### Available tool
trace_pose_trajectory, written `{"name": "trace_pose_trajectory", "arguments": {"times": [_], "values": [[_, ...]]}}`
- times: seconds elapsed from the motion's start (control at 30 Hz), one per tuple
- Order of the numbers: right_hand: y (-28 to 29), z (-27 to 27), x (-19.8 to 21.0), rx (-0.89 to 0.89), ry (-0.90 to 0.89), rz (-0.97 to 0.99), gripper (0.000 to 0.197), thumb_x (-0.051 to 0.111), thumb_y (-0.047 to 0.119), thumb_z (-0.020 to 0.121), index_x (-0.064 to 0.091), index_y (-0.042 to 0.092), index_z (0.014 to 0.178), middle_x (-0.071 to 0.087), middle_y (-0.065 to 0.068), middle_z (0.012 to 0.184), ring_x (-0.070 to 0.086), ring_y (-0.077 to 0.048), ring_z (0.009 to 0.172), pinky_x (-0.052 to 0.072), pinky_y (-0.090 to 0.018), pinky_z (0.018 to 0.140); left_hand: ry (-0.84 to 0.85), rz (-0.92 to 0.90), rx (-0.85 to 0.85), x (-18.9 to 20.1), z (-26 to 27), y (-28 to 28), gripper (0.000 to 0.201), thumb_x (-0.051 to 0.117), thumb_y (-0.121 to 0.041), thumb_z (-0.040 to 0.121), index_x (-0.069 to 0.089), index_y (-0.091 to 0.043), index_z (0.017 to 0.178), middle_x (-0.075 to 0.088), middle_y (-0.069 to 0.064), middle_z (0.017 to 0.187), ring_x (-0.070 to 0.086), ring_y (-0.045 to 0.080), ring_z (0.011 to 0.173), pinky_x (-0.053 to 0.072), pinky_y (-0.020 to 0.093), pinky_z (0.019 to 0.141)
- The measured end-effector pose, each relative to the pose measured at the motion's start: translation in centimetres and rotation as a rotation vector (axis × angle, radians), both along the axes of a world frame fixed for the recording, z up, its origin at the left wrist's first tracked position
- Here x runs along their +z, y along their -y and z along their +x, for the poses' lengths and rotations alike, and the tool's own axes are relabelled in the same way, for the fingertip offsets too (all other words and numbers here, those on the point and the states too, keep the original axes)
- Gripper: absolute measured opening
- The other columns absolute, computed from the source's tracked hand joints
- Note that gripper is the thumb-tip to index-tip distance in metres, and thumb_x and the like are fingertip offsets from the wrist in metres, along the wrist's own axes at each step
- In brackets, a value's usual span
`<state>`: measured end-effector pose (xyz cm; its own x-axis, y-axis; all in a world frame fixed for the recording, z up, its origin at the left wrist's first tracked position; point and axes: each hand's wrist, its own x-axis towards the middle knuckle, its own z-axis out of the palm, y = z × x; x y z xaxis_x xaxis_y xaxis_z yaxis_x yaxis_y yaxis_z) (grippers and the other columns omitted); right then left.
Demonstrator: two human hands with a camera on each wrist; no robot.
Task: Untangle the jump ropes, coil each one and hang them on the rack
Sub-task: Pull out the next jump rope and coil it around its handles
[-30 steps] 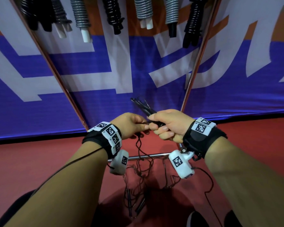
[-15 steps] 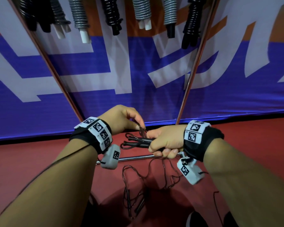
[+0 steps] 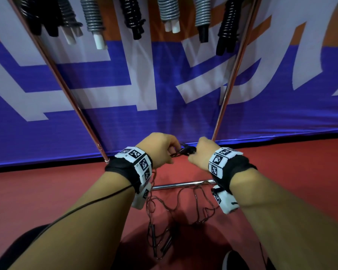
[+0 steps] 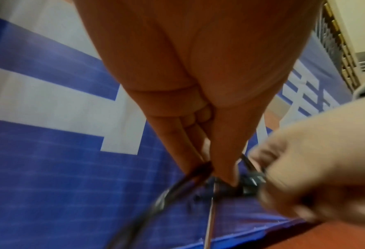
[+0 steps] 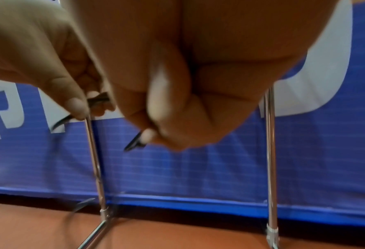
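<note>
Before you: a blue woven banner (image 3: 164, 117) with broad white shapes, hung behind the rack (image 3: 229, 90), whose thin polished metal poles slant up to either side and whose low crossbar lies on the red floor (image 3: 47, 188). Along the top edge hang coiled jump ropes (image 3: 133, 14), ribbed spirals in black and grey with white or black handle ends; only your head view shows these. Your left hand (image 3: 160, 149) and right hand (image 3: 201, 152) meet close together between the poles, open floor on both sides. Your right hand's fingers are curled round a bundle of black handles (image 3: 187, 150); your left thumb and forefinger pinch the thin dark cord (image 4: 177, 185), plain in the left wrist view, though blurred. The tangled ropes (image 3: 176, 209) trail from your hands over the crossbar to the floor.
</note>
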<state>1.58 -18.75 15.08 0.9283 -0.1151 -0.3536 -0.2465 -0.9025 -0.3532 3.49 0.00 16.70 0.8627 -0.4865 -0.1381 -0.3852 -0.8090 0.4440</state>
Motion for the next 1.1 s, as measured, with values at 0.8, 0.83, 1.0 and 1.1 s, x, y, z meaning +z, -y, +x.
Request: {"name": "trace_pose_trajectory", "arguments": {"times": [0.8,0.83,1.0,1.1], "values": [[0.5,0.9,0.0,0.032,0.243,0.216,0.033,0.076,0.03,0.088,0.045,0.019,0.091,0.066,-0.009,0.081,0.056,-0.027,0.059,0.037,-0.033,0.05,-0.477,-0.696,0.256,0.7,-0.9,1.3,0.028,0.055,-0.031,0.109,0.061,-0.011,0.092,0.067,0.009,0.069,0.067,0.025,0.065,0.05,0.03,0.059],[0.5,0.9,0.1,0.034,0.249,0.215,0.032,0.075,0.029,0.088,0.045,0.019,0.091,0.064,-0.008,0.08,0.055,-0.025,0.059,0.035,-0.032,0.05,-0.532,-0.749,0.273,0.9,-1.1,1.6,0.03,0.051,-0.032,0.111,0.058,-0.008,0.095,0.066,0.011,0.071,0.067,0.026,0.061,0.052,0.029,0.054],[0.6,0.8,0.1,0.061,0.27,0.2,0.031,0.076,0.028,0.087,0.046,0.023,0.092,0.063,-0.003,0.082,0.057,-0.02,0.065,0.034,-0.031,0.051,-0.504,-0.756,0.32,0.9,-1.0,1.7,0.037,0.045,-0.037,0.112,0.059,-0.004,0.103,0.061,0.007,0.06,0.035,0.017,0.041,0.042,0.028,0.047],[0.5,0.8,0.1,0.071,0.241,0.182,0.025,0.073,0.031,0.09,0.054,0.019,0.102,0.066,-0.003,0.089,0.061,-0.02,0.071,0.037,-0.03,0.053,-0.447,-0.702,0.298,0.7,-0.8,1.2,0.017,0.054,-0.023,0.109,0.058,-0.009,0.102,0.063,0.004,0.064,0.037,0.011,0.044,0.035,0.027,0.048]]}}
